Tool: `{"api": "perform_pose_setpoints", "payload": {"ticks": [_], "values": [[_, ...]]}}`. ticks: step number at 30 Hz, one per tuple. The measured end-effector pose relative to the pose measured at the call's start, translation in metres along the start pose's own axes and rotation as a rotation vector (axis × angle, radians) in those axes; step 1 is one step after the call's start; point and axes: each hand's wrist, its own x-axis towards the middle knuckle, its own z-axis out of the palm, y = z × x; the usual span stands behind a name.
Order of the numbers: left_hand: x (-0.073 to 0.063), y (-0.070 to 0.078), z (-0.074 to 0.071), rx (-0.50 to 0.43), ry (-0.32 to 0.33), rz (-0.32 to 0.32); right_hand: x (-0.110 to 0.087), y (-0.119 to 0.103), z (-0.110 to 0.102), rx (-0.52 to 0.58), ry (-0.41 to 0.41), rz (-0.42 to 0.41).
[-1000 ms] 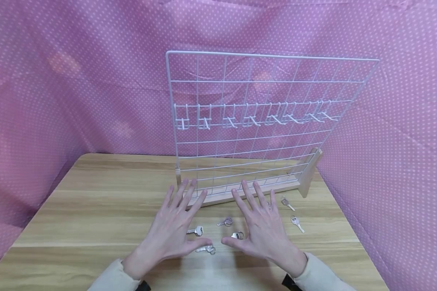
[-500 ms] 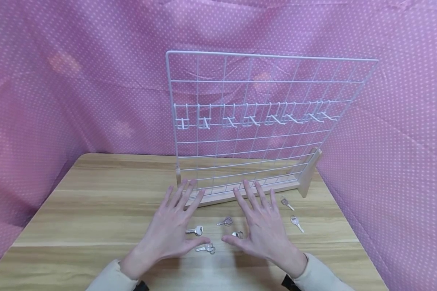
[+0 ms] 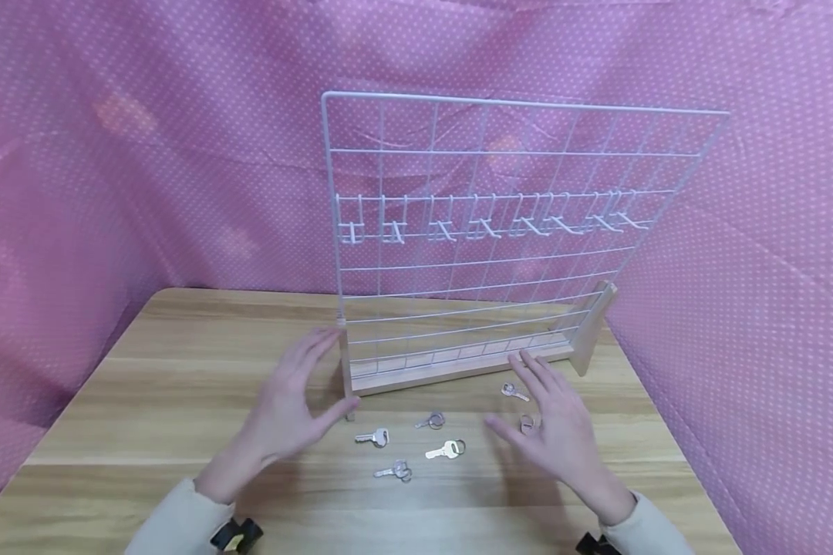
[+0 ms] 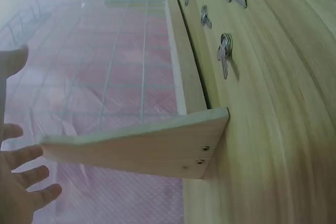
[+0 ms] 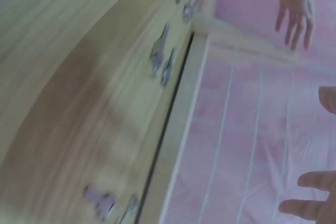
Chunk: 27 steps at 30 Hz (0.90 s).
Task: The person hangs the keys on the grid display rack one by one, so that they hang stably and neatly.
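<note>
My left hand [image 3: 281, 405] is beside the left wooden foot [image 4: 152, 142] of a white wire grid rack, fingers spread and thumb apart, holding nothing. Whether its fingertips touch the foot I cannot tell. On the right, my right hand [image 3: 562, 432] hovers over the table with relaxed, spread fingers and no object in them. Partly covered by it is a ringed key [image 3: 527, 423]; another key [image 3: 514, 392] lies just beyond its thumb. Between the hands lie a golden key [image 3: 446, 450], a small key [image 3: 431, 421] and two silver keys, one farther back [image 3: 372, 438] and one nearer [image 3: 393, 471].
The rack's wooden base [image 3: 423, 375] stands at the back of the wooden table [image 3: 180, 370]. A row of white hooks [image 3: 484, 227] hangs across its wire grid. Pink dotted cloth [image 3: 180, 154] surrounds the table.
Both hands have moved apart from the middle: the left towards the rack's left foot, the right to the right. The golden key is now fully visible, and the rightmost keys are partly covered.
</note>
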Motion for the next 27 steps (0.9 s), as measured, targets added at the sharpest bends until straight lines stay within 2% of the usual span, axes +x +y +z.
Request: {"api": "perform_pose_setpoints", "payload": {"ticks": [3, 7, 12, 18, 23, 27], "values": [[0.004, -0.01, 0.003, -0.123, 0.068, -0.076, -0.004, 0.015, -0.003, 0.07, 0.011, 0.062], [0.014, -0.022, 0.008, -0.286, 0.161, -0.112, -0.01, 0.036, -0.007, 0.176, -0.016, 0.132], [0.028, -0.033, 0.01, -0.457, 0.181, -0.203, -0.013, 0.06, -0.012, 0.28, -0.059, 0.162], [0.039, -0.039, 0.017, -0.515, 0.187, -0.288, -0.013, 0.086, -0.014, 0.262, -0.06, 0.166], [0.047, -0.037, 0.02, -0.577, 0.226, -0.308, -0.011, 0.109, -0.009, 0.256, -0.096, 0.196], [0.054, -0.034, 0.021, -0.588, 0.241, -0.312, -0.009, 0.123, -0.006, 0.266, -0.14, 0.242]]}}
